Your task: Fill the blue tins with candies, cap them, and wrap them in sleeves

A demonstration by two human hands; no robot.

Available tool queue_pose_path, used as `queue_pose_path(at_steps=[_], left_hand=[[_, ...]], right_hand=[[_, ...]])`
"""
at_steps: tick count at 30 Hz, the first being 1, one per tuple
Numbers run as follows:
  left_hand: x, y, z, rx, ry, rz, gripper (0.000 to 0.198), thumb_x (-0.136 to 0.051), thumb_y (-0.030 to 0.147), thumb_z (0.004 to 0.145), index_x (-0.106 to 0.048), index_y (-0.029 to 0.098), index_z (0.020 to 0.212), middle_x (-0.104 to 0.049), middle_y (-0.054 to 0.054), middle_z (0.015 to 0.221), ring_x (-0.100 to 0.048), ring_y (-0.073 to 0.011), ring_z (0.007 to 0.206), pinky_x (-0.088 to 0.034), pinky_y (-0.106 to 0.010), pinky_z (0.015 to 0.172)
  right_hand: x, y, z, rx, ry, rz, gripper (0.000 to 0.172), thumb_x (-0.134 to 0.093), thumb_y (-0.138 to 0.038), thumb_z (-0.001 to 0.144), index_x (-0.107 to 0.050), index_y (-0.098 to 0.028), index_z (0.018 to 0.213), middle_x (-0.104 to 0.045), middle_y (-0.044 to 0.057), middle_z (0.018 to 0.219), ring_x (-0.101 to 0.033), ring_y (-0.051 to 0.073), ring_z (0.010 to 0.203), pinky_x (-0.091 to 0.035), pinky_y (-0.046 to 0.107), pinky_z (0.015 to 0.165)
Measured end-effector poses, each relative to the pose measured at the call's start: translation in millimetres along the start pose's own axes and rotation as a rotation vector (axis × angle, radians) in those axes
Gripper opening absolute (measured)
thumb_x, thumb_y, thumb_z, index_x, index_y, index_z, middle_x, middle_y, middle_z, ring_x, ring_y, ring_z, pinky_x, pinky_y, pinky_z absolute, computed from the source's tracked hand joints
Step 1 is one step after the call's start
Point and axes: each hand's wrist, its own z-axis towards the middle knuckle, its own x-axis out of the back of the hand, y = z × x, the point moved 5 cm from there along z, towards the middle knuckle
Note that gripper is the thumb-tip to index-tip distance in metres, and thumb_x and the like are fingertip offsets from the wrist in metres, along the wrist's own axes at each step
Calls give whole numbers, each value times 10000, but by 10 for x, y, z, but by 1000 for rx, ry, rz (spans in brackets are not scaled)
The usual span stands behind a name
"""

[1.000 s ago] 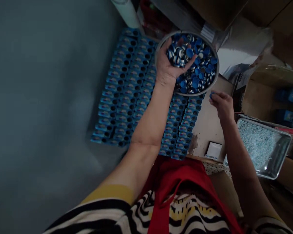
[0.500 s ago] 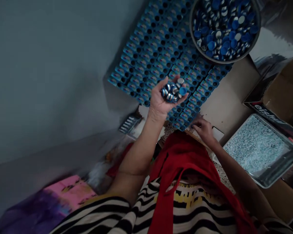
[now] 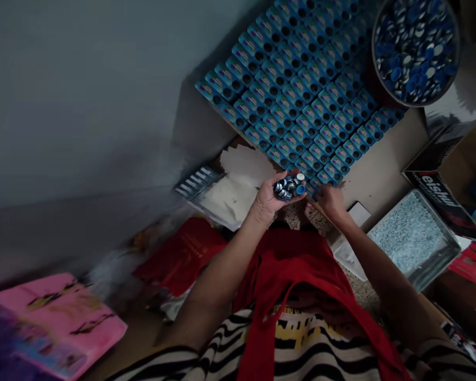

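My left hand (image 3: pixel 272 196) is palm up and cupped around a pile of small round blue and silver caps (image 3: pixel 287 188). Just right of it, my right hand (image 3: pixel 330 201) bends down over the near corner of the laid-out pieces. Its fingers are closed, and whatever is between them is hidden. Rows of flat blue pieces (image 3: pixel 301 111), each with a printed label and a dark round recess, cover much of the table in front of me. A round metal bowl (image 3: pixel 375 58) full of the same caps stands at the upper right.
To the right are a clear tray (image 3: pixel 455 247) of pale blue granules, an open cardboard box (image 3: pixel 432 193) and a phone-like flat object (image 3: pixel 359 212). White sheets in a container (image 3: pixel 234 201) lie left of my hands. A red bag (image 3: pixel 182 254) is lower left, and a wall (image 3: pixel 83 106) rises on the left.
My left hand has drawn back towards me with the caps, from above the blue pieces to their near edge beside my right hand. The view has shifted, showing more at the lower left.
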Motion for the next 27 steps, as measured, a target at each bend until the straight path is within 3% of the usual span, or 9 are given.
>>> queue_pose_path(at_steps=[5,10,12,14,17,22,27], left_hand=[[209,24,112,70,-59,17,382,-540,281,1044,-705,135,1356,-837,-132,1018,-838,-276,941,-684,-578,984],[173,-56,260,148,-111,68,345,-548,304,1047,-732,132,1284,-842,-136,1004,-835,-272,901,-682,-572,981],[118,-101,304,199,-122,86,319,-552,303,1044,-738,136,1242,-841,-132,985,-833,-273,879,-693,-553,943],[76,-134,358,233,-99,106,256,-582,292,1028,-742,149,1169,-838,-116,944,-828,-275,845,-701,-541,900],[27,-181,462,261,-19,155,139,-631,266,1011,-721,166,1044,-822,-86,858,-807,-258,766,-708,-521,855],[-134,-247,599,284,-25,217,174,-645,256,1019,-724,167,1145,-822,-72,851,-816,-256,815,-693,-534,943],[-256,-250,622,337,-175,289,397,-581,314,1057,-691,117,1384,-850,-146,1003,-841,-282,946,-710,-443,844]], right_hand=[[125,-37,88,-145,-26,-62,271,-788,-341,897,-773,-231,1144,-825,121,1100,-757,322,1020,-470,344,755],[177,-66,27,-94,63,11,283,-737,-264,906,-733,-214,1185,-807,114,1088,-747,306,1000,-538,370,836],[226,-87,-28,70,176,124,312,-661,-171,904,-726,-204,1207,-791,121,1158,-736,291,1086,-569,384,932],[278,-119,-105,343,297,253,407,-582,-108,910,-723,-217,1276,-754,129,1321,-697,269,1261,-561,391,1079],[282,-68,-187,599,351,382,434,-518,-118,985,-754,-259,1320,-720,113,1436,-672,239,1357,-540,392,1179],[262,196,-114,449,371,534,340,-556,-218,1041,-831,-299,1223,-778,94,1348,-722,245,1276,-571,432,1160],[205,381,-106,289,423,1049,241,-796,-396,878,-868,-266,1067,-810,80,1132,-764,253,1064,-647,421,975]])
